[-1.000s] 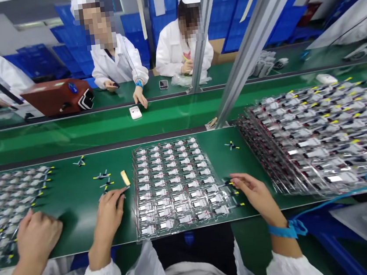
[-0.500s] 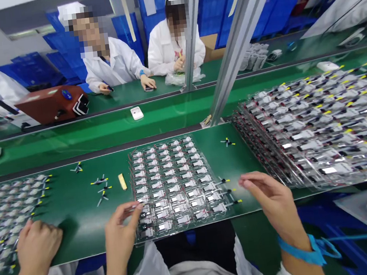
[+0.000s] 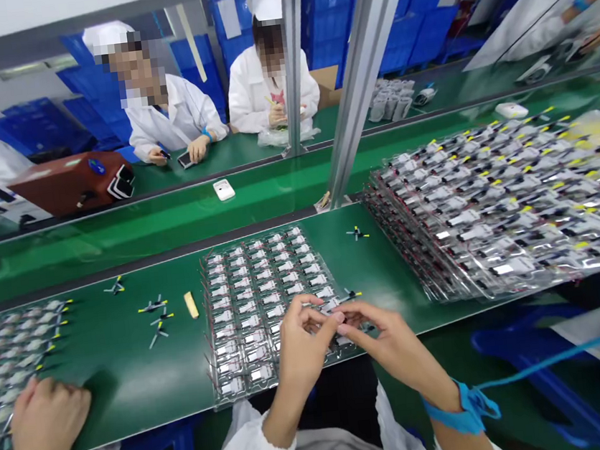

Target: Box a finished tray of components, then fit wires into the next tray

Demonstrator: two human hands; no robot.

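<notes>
Going by what's on the counter (image 3: pixel 122 375), this tray looks barely started. The clear tray (image 3: pixel 244 396) right in front has pretty much every pocket filled with a little silvery cell, but I can only spot a yellow-tipped lead (image 3: pixel 352 295) sticking out at its 3 o'clock edge, and the rest of the rows look plain. Meanwhile the stack of trays (image 3: pixel 426 290) off at 2 o'clock is bristling with yellow tips all over, so I'd guess that pile is a different stage. A few loose yellow-tipped pieces (image 3: pixel 152 307) are lying on the green at the tray's 9 o'clock, plus one more up at 1 o'clock. Hands: both are over the tray's 4 o'clock corner, fingertips meeting. The left hand (image 3: pixel 299 351) has its fingers curled in with thumb and forefinger pinched on a small part (image 3: pixel 336 310), and the right hand (image 3: pixel 395 348), the one with the blue wrist strap (image 3: pixel 462 409), is pinching the same bit from the other side. It's mostly hidden by fingers, so I can't say exactly what it is. The fist resting way over at 8 o'clock is a co-worker's hand (image 3: pixel 45 420).
</notes>
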